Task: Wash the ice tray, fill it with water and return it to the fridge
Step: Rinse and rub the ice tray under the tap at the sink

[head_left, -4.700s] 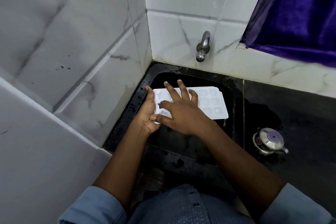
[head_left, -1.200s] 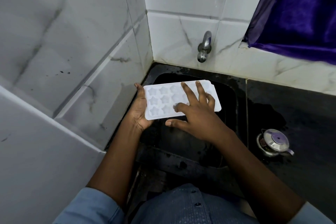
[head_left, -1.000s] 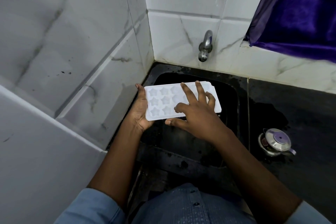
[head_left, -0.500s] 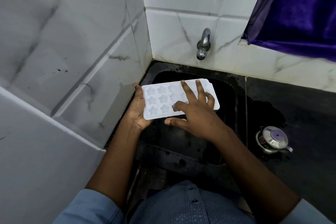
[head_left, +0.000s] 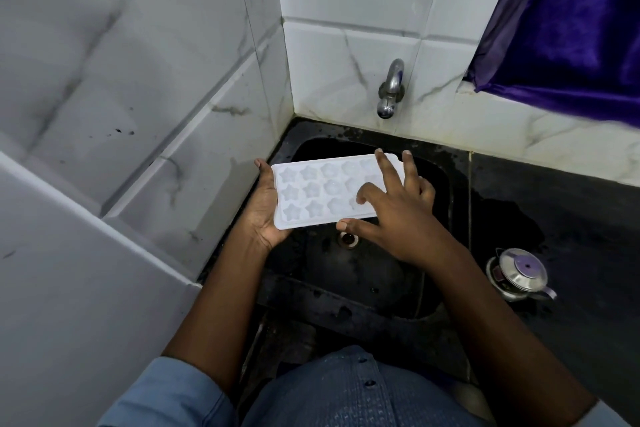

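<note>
The ice tray (head_left: 322, 196) now faces cavities-up, star moulds showing, where a few seconds ago it lay with its bumpy underside upward and lower in the sink (head_left: 429, 253). It has since been lifted a little toward the middle of the frame, and the right hand has slid from the tray's left half to its right end. That suggests the scrubbing has passed to the inner side, with filling still to come; the tap (head_left: 390, 90), at upper centre, shows no stream.

The left hand (head_left: 265, 210) cups the tray's left short edge from beneath, thumb along the rim, fingers curled under and closed on it. The right hand (head_left: 394, 210) lies spread wide over the right end, fingers fanned, the forefinger bent down into a mould, apparently rubbing it, though whether the cavities hold water is hard to tell. A steel pot (head_left: 519, 272) sits at right on the dark counter (head_left: 571, 211), well apart.
</note>
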Tool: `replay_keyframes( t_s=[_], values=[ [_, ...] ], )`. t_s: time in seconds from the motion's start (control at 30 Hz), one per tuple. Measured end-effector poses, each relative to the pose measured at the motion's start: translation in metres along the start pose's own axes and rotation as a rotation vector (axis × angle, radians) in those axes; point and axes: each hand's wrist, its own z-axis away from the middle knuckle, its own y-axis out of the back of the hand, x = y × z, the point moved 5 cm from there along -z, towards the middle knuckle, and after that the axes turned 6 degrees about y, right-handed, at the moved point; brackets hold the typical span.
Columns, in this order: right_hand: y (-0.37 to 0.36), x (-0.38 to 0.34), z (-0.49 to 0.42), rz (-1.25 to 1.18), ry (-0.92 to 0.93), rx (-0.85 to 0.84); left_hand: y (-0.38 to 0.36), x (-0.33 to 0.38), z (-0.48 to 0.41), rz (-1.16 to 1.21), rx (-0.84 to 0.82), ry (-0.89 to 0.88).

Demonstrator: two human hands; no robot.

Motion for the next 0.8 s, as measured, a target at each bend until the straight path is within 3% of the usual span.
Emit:
replay_keyframes(
  t_s=[0.2,0.8],
  values=[
    [-0.0065,-0.0012,-0.0026,0.001,0.016,-0.062,0.0012,0.0058,0.0042,-0.04,0.045,-0.011],
    [0.0006,-0.0017,-0.0064,-0.072,0.063,-0.011,0.0085,0.0088,-0.0002,0.008,0.048,0.023]
  ],
)
